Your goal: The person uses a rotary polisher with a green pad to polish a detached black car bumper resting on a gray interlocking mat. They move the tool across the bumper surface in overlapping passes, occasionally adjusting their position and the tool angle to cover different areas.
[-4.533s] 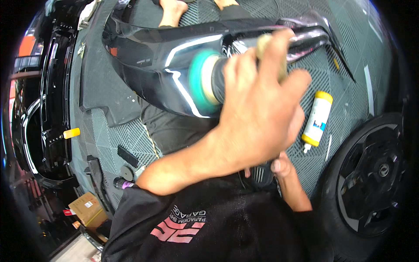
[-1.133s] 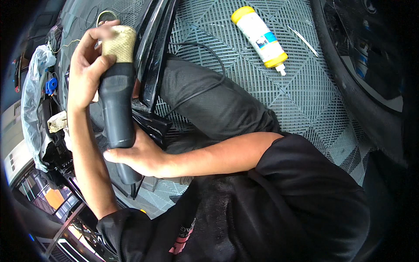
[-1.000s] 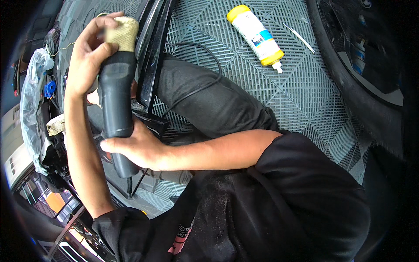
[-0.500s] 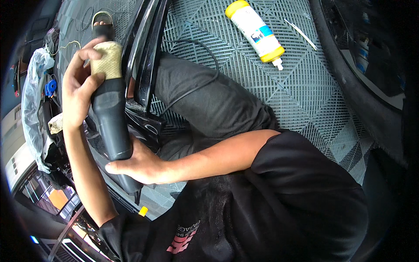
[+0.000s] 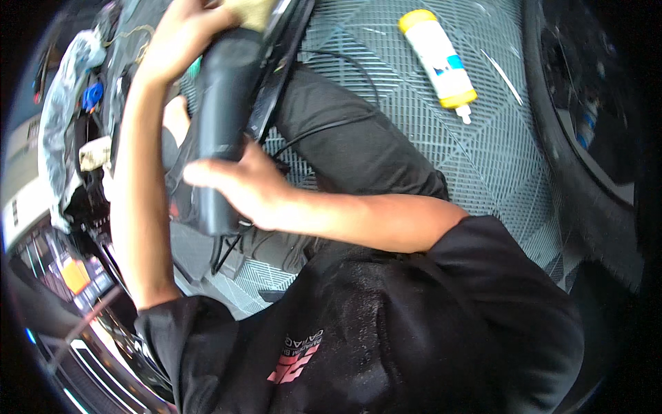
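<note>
A black corded polisher (image 5: 224, 103) with a pale yellow textured cover (image 5: 252, 12) round its head lies between my two hands, tilted upward to the right. My left hand (image 5: 183, 38) grips the covered head at the top edge, its fingers partly cut off by the frame. Lower down, my right hand (image 5: 255, 186) is wrapped round the rear of the body, thumb across it. Beside the head runs a glossy black panel (image 5: 293, 52); the pad side of the polisher is hidden. Motion blurs the tool and both hands.
My dark-trousered leg (image 5: 345, 138) is bent right of the tool, a black cable (image 5: 324, 125) across it. Beyond lie a white bottle with yellow ends (image 5: 438, 62) and a thin white stick (image 5: 502, 77) on grey lattice flooring (image 5: 483, 165). Clear plastic sheeting (image 5: 65, 124) hangs at left.
Both hands have carried the polisher up and to the right, its head now against or close to the black panel. My view has shifted slightly too.
</note>
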Available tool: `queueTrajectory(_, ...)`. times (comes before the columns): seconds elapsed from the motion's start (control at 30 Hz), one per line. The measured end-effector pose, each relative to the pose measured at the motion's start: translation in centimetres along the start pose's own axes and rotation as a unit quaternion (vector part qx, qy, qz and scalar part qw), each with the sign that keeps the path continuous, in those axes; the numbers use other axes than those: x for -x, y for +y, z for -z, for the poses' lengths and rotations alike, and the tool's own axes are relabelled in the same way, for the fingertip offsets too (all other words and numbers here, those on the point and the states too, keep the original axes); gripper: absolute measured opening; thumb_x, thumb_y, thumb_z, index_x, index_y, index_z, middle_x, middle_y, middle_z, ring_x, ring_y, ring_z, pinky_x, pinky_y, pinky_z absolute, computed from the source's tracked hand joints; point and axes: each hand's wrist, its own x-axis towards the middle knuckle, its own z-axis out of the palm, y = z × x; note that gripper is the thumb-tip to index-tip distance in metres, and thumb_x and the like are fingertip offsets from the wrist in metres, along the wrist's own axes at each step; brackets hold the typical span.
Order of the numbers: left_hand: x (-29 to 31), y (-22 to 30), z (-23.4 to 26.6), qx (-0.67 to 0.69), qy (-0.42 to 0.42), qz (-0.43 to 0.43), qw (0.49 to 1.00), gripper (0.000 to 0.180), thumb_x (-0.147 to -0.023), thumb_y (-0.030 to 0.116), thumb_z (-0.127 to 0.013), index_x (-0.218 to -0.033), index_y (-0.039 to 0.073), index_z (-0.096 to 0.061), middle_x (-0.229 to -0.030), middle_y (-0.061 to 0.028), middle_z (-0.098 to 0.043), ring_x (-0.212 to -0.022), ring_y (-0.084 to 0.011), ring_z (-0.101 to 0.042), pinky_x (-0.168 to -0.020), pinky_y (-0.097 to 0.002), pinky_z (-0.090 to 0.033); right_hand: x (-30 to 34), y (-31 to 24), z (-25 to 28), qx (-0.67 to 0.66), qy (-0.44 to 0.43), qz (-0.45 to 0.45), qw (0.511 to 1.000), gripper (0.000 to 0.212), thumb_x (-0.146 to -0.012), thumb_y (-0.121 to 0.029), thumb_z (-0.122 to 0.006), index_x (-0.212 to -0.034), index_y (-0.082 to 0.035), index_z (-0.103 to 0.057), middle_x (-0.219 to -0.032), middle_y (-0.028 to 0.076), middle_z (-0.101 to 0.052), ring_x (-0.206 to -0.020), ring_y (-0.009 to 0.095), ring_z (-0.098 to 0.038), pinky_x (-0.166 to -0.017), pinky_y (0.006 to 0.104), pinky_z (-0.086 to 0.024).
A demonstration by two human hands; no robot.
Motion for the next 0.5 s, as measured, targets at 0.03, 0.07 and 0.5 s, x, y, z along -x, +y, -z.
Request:
queueTrajectory(0.03, 0.2, 0.3, -0.6, -0.07, 0.055, 0.032, 0.996, 0.04, -0.085, 0.008, -0.066, -0.125, 0.003, -0.063, -0.117, -0.0108, -0.069, -0.112, -0.0219, -0.066, -0.1, -0.0358, -0.054, -0.1, -0.5, 0.2, 0.018, 0.015, -0.031, 0.999, 0.052, -0.088, -0.011, -0.074, -0.135, 0.001, -0.055, -0.113, 0.005, -0.067, -0.098, 0.012, -0.065, -0.087, 0.0332, -0.056)
queueTrajectory(0.07, -0.8, 0.6, -0.8, -0.048, 0.039, 0.025, 0.998, 0.044, -0.082, 0.006, -0.066, -0.126, 0.004, -0.062, -0.12, -0.0106, -0.068, -0.115, -0.0218, -0.065, -0.102, -0.0361, -0.052, -0.3, -0.9, 0.3, 0.016, 0.025, -0.07, 0.997, 0.039, -0.089, -0.012, -0.074, -0.123, 0.0, -0.061, -0.106, 0.005, -0.069, -0.093, 0.014, -0.068, -0.083, 0.0354, -0.058)
queueTrajectory(0.5, 5.8, -0.6, 0.2, 0.066, 0.02, 0.021, 0.997, 0.051, -0.08, 0.002, -0.066, -0.131, 0.005, -0.057, -0.12, -0.0085, -0.063, -0.118, -0.02, -0.058, -0.106, -0.0369, -0.046, 3.6, 2.1, -1.6, 0.007, 0.048, -0.147, 0.988, 0.043, -0.083, -0.005, -0.078, -0.119, -0.004, -0.055, -0.096, 0.003, -0.064, -0.086, 0.011, -0.064, -0.079, 0.0303, -0.055)
